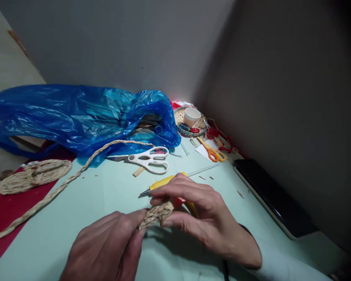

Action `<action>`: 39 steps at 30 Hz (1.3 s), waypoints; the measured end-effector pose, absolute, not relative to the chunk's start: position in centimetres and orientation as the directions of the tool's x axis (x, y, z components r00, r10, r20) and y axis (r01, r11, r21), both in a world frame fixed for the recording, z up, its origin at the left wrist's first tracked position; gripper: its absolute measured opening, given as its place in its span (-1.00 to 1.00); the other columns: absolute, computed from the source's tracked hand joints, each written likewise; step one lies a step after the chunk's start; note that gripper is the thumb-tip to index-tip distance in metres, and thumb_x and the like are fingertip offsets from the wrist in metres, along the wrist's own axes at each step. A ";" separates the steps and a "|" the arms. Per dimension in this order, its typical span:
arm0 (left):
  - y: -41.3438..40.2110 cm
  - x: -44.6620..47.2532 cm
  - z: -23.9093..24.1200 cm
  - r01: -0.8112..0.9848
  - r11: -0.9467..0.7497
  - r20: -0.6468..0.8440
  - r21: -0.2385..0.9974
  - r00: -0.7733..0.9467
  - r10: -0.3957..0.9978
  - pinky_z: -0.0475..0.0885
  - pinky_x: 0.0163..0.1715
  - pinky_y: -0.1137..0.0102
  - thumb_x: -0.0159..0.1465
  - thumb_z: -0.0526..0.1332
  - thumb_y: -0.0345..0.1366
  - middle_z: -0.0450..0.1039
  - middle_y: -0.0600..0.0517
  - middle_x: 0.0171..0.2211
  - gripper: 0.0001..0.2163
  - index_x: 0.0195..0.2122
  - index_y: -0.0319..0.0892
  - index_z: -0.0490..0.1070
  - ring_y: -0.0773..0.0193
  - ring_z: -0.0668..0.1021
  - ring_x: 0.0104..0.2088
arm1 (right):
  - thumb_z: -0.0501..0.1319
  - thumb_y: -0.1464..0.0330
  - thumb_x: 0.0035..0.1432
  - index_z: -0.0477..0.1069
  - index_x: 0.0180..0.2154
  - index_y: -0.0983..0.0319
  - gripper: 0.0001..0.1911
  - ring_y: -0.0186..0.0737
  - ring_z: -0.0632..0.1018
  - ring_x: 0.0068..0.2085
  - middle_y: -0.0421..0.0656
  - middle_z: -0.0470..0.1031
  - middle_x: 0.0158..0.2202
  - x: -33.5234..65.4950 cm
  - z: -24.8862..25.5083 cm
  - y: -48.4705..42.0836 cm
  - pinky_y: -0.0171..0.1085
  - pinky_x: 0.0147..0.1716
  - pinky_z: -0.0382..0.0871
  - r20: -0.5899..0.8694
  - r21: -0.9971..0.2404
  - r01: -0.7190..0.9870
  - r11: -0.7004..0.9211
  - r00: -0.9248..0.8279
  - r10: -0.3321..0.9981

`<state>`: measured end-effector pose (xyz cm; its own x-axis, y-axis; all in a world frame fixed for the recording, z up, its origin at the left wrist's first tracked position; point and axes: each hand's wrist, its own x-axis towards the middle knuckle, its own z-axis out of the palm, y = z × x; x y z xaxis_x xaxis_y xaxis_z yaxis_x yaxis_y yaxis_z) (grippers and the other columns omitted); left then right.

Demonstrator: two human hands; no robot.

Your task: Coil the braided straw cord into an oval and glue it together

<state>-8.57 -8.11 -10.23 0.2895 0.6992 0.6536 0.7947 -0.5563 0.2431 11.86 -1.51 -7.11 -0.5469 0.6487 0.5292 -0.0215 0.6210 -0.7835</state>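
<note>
A small piece of braided straw (157, 214) is held up over the table between my two hands. My left hand (108, 246) pinches its left end between thumb and fingers. At its right end, my right hand (199, 207) has the thumb below and the fingers curled above, closed about the piece. Just behind my right hand lies a yellow hot glue gun (163, 182), its metal nozzle pointing left and a glue stick (203, 169) reaching out to the right. My right hand hides much of the glue gun's body.
White-handled scissors (148, 159) lie beyond my hands, before a blue plastic bag (61, 109). A long straw braid (51, 195) and a coiled braid bundle (36, 175) are at left. Orange scissors (213, 154), a woven basket (179, 115) with a cup (192, 116), and a dark tablet-like device (275, 199) stand right.
</note>
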 end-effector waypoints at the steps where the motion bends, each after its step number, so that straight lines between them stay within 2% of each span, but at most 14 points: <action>1: -8.0 -8.8 -10.1 0.810 -0.547 0.653 0.211 0.300 0.695 0.50 -0.34 0.53 0.43 0.07 -0.37 0.67 0.11 -0.40 -0.88 -0.12 -0.06 0.37 0.37 0.63 -0.51 | 0.31 0.29 0.31 0.55 -0.02 0.36 -0.70 -0.22 0.58 -0.18 -0.03 0.66 -0.19 11.9 -7.1 -1.4 -0.23 -0.10 0.44 0.532 -0.776 -0.014 0.631 -0.553 0.642; 4: -7.9 -8.9 -10.0 0.829 -0.532 0.656 0.174 0.305 0.691 0.52 -0.33 0.51 0.42 0.07 -0.37 0.67 0.09 -0.42 -0.88 -0.12 -0.07 0.37 0.35 0.64 -0.49 | 0.26 0.24 0.35 0.58 -0.10 0.33 -0.72 -0.22 0.59 -0.21 -0.05 0.67 -0.25 11.8 -7.0 -1.3 -0.21 -0.11 0.44 0.553 -0.750 -0.004 0.662 -0.553 0.623; 7: -7.8 -8.9 -10.3 0.803 -0.556 0.656 0.214 0.303 0.691 0.51 -0.24 0.51 0.39 0.10 -0.44 0.69 0.06 -0.32 -0.81 -0.02 -0.11 0.37 0.35 0.67 -0.40 | 0.25 0.25 0.36 0.59 -0.14 0.34 -0.73 -0.23 0.60 -0.23 -0.05 0.67 -0.29 11.7 -7.2 -1.2 -0.20 -0.12 0.45 0.592 -0.720 -0.011 0.694 -0.532 0.605; 9: -7.6 -9.4 -10.6 0.770 -0.589 0.670 0.247 0.303 0.677 0.47 -0.08 0.50 0.35 0.13 -0.49 0.68 0.00 -0.17 -0.72 0.07 -0.16 0.38 0.35 0.67 -0.22 | 0.27 0.27 0.34 0.59 -0.15 0.34 -0.75 -0.24 0.60 -0.23 -0.05 0.68 -0.29 11.7 -7.3 -1.1 -0.20 -0.12 0.45 0.624 -0.699 -0.027 0.714 -0.510 0.592; 12: -6.9 -10.6 -10.5 0.717 -0.674 0.669 0.178 0.414 0.617 0.35 0.09 0.47 0.31 0.19 -0.54 0.53 -0.08 0.05 -0.64 0.12 -0.22 0.39 0.28 0.55 0.02 | 0.27 0.29 0.34 0.58 -0.17 0.36 -0.76 -0.24 0.60 -0.23 -0.04 0.67 -0.28 11.7 -7.3 -1.1 -0.21 -0.13 0.45 0.647 -0.682 -0.044 0.730 -0.502 0.575; 15: -6.6 -11.3 -10.0 0.711 -0.703 0.671 0.019 0.512 0.536 0.37 -0.01 0.41 0.28 0.22 -0.56 0.43 -0.09 0.00 -0.66 0.07 -0.24 0.42 0.23 0.49 -0.05 | 0.24 0.30 0.37 0.54 -0.10 0.36 -0.76 -0.24 0.59 -0.21 -0.04 0.67 -0.23 11.8 -7.0 -1.4 -0.19 -0.08 0.44 0.629 -0.673 -0.012 0.740 -0.536 0.563; 17: -6.8 -11.1 -9.7 0.733 -0.680 0.697 0.005 0.485 0.528 0.36 -0.06 0.37 0.27 0.21 -0.58 0.41 -0.07 -0.04 -0.69 0.03 -0.24 0.44 0.22 0.47 -0.09 | 0.21 0.32 0.40 0.50 -0.04 0.35 -0.76 -0.24 0.59 -0.18 -0.03 0.67 -0.19 11.8 -6.8 -1.6 -0.18 -0.04 0.43 0.617 -0.647 0.020 0.762 -0.573 0.539; 21: -7.4 -9.7 -10.0 0.750 -0.650 0.766 0.125 0.343 0.544 0.37 -0.09 0.31 0.26 0.18 -0.64 0.42 -0.05 -0.07 -0.70 -0.04 -0.24 0.45 0.23 0.48 -0.13 | 0.18 0.39 0.41 0.48 -0.02 0.37 -0.79 -0.24 0.61 -0.16 -0.01 0.66 -0.15 11.7 -7.2 -1.9 -0.16 -0.05 0.44 0.655 -0.573 0.042 0.819 -0.578 0.487; 26: -7.0 -8.9 -10.6 0.698 -0.669 0.806 0.255 0.228 0.546 0.38 -0.25 0.37 0.25 0.17 -0.62 0.46 0.04 -0.20 -0.76 -0.15 -0.19 0.46 0.32 0.48 -0.25 | 0.24 0.44 0.36 0.50 -0.04 0.37 -0.82 -0.26 0.62 -0.22 -0.05 0.67 -0.19 11.5 -7.8 -2.1 -0.16 -0.10 0.45 0.694 -0.550 0.045 0.834 -0.531 0.486; 28: -6.8 -9.4 -10.5 0.685 -0.669 0.796 0.290 0.216 0.565 0.39 -0.25 0.39 0.25 0.17 -0.61 0.46 0.05 -0.22 -0.75 -0.15 -0.16 0.46 0.32 0.48 -0.25 | 0.26 0.45 0.34 0.51 -0.05 0.37 -0.83 -0.26 0.62 -0.23 -0.05 0.67 -0.20 11.5 -7.9 -2.2 -0.16 -0.11 0.45 0.704 -0.547 0.039 0.836 -0.519 0.485; 32: -6.7 -10.3 -9.8 0.679 -0.699 0.689 0.223 0.397 0.606 0.43 -0.18 0.50 0.25 0.22 -0.52 0.51 0.07 -0.19 -0.73 -0.05 -0.12 0.44 0.35 0.54 -0.22 | 0.29 0.47 0.31 0.53 -0.06 0.39 -0.82 -0.22 0.60 -0.22 -0.03 0.67 -0.19 11.5 -7.8 -2.3 -0.16 -0.13 0.44 0.709 -0.554 0.042 0.832 -0.500 0.497; 33: -6.8 -10.3 -9.7 0.694 -0.677 0.658 0.246 0.393 0.642 0.43 -0.16 0.53 0.28 0.20 -0.49 0.52 0.09 -0.19 -0.75 -0.04 -0.11 0.43 0.37 0.55 -0.21 | 0.30 0.47 0.30 0.53 -0.07 0.39 -0.82 -0.21 0.59 -0.23 -0.02 0.67 -0.20 11.6 -7.8 -2.3 -0.16 -0.14 0.44 0.707 -0.557 0.048 0.829 -0.495 0.504; 37: -7.2 -9.5 -9.5 0.758 -0.493 0.619 0.428 0.152 0.771 0.36 -0.10 0.49 0.36 0.19 -0.40 0.53 0.17 -0.22 -0.81 -0.03 -0.02 0.39 0.38 0.54 -0.20 | 0.33 0.47 0.27 0.56 -0.12 0.39 -0.85 -0.20 0.56 -0.27 -0.03 0.66 -0.26 11.9 -7.8 -1.7 -0.17 -0.19 0.43 0.693 -0.608 0.076 0.790 -0.434 0.575; 39: -7.3 -9.0 -9.5 0.746 -0.486 0.607 0.456 0.138 0.783 0.35 -0.16 0.48 0.37 0.20 -0.39 0.54 0.21 -0.24 -0.82 -0.05 0.01 0.41 0.39 0.54 -0.23 | 0.35 0.47 0.25 0.57 -0.15 0.38 -0.86 -0.21 0.56 -0.28 -0.05 0.66 -0.29 12.0 -7.9 -1.5 -0.19 -0.21 0.43 0.680 -0.639 0.084 0.764 -0.403 0.613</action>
<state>-9.05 -7.32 -9.50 0.1384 0.7826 0.6070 0.7456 -0.4858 0.4563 11.97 -1.47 -7.89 -0.4031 0.6127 0.6798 0.0840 0.7644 -0.6392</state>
